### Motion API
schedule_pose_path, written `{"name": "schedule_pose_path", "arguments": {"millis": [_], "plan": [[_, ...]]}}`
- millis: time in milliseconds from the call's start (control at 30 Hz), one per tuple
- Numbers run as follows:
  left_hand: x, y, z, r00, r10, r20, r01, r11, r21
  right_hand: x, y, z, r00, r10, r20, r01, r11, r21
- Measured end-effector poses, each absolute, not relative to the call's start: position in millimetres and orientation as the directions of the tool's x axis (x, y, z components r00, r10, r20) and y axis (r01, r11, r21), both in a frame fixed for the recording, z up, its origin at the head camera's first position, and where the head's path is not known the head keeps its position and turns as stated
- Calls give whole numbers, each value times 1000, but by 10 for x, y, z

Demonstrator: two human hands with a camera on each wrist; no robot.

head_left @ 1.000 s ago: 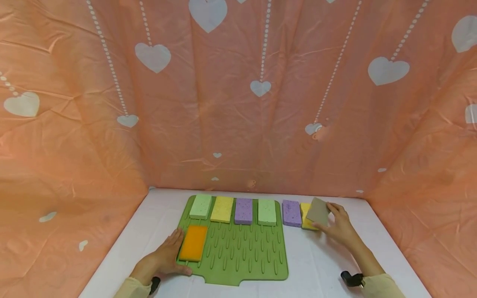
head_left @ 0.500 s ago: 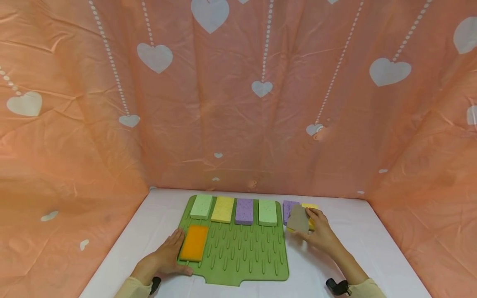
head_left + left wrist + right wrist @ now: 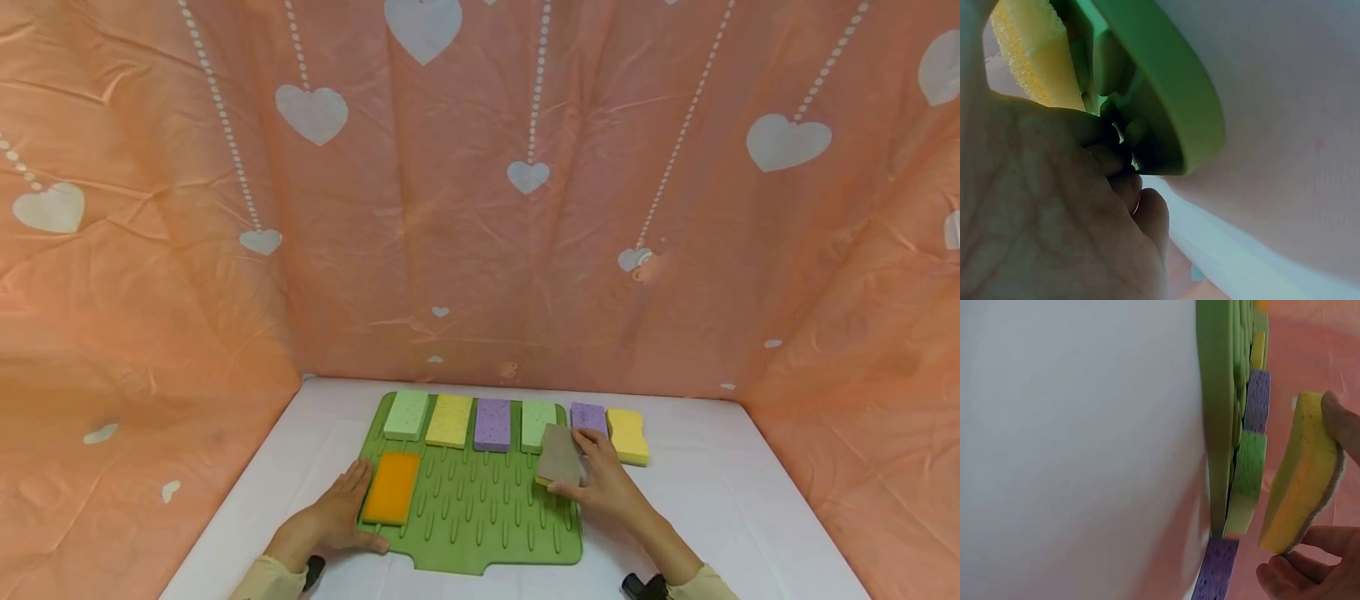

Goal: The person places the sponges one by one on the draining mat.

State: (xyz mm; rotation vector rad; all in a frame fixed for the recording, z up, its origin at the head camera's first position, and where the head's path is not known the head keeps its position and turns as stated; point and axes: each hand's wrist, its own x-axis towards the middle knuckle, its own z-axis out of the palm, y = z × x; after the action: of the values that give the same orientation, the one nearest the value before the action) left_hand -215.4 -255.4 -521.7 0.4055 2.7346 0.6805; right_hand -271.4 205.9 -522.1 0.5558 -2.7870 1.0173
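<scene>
My right hand (image 3: 606,483) grips a sponge (image 3: 559,457) with a grey scouring face up and yellow foam beneath. It holds the sponge above the right side of the green ridged mat (image 3: 480,521). In the right wrist view, thumb and fingers pinch opposite ends of the yellow sponge (image 3: 1300,472), which bows slightly and hangs clear of the mat. My left hand (image 3: 332,512) rests at the mat's left edge, fingers extended and thumb by the front corner. Beside it lies an orange sponge (image 3: 392,488). The left wrist view shows the palm (image 3: 1054,200) with its fingertips at the mat's rim.
Along the mat's back edge lie a pale green sponge (image 3: 407,415), a yellow one (image 3: 449,421), a purple one (image 3: 492,425) and another pale green one (image 3: 537,421). Right of the mat, another purple sponge (image 3: 588,417) and a wavy-sided yellow sponge (image 3: 628,437) lie on the white table (image 3: 720,500).
My right hand has carried the grey-faced sponge leftward, from above the yellow sponge, past the purple one, to over the mat. The left hand has stayed in place.
</scene>
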Motion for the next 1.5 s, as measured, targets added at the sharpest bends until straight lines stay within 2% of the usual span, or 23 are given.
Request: {"name": "schedule_pose_path", "arguments": {"millis": [433,867,1100,1500], "plan": [[-2158,-2560,-5214,-916,337,-216,198,851,486,-2621,1708,-5267,-913,-358,196,-395,654,-646],[-2148,-2554,-5203,-914,344,-215,199,841,503,-2538,1367,-5291,-868,-467,168,-460,630,-626],[-2166,-2595,-5241,-905,363,-221,207,831,516,-2511,1174,-5271,-843,-524,120,-472,613,-633],[-2149,-2542,-5222,-922,318,-221,179,856,485,-2505,884,-5244,-826,-562,35,-446,615,-650]]}}
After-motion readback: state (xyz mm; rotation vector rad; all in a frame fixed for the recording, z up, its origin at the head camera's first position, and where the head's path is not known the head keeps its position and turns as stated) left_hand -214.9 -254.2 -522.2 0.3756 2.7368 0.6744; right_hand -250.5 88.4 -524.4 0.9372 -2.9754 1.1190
